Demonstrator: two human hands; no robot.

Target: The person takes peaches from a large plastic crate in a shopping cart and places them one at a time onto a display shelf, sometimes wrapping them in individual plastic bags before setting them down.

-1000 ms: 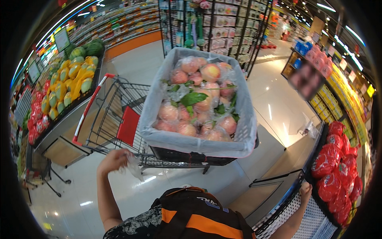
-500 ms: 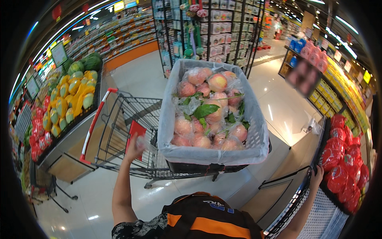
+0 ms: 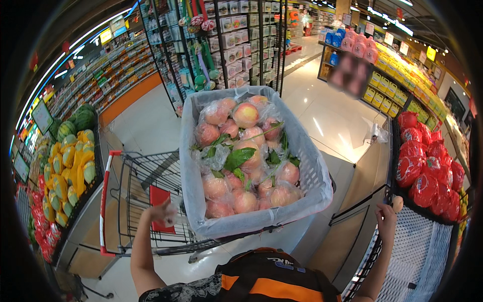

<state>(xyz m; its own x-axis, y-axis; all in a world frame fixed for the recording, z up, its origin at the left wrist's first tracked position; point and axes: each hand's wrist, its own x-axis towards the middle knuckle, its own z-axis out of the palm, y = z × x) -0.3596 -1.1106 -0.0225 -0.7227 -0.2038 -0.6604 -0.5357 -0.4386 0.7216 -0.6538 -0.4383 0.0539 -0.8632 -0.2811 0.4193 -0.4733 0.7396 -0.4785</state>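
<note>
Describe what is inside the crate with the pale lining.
The crate holds peaches, many in clear plastic, with green leaves among them. Its base and any fruit lower down are hidden beneath those on top.

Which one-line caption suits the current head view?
Peaches in a lined crate on a shopping cart, left hand holding clear plastic, right hand near red bags.

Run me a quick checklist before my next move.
1. Left hand free: not ok, clear plastic in it.
2. Right hand empty: cannot tell; a small round thing shows beside it.
3. Right hand clear of the red bags: ok, a gap shows.
4. Peaches inside the crate: ok, all those in view lie within its rim.
5. Crate steady on the cart: cannot tell, its base is hidden.
</note>
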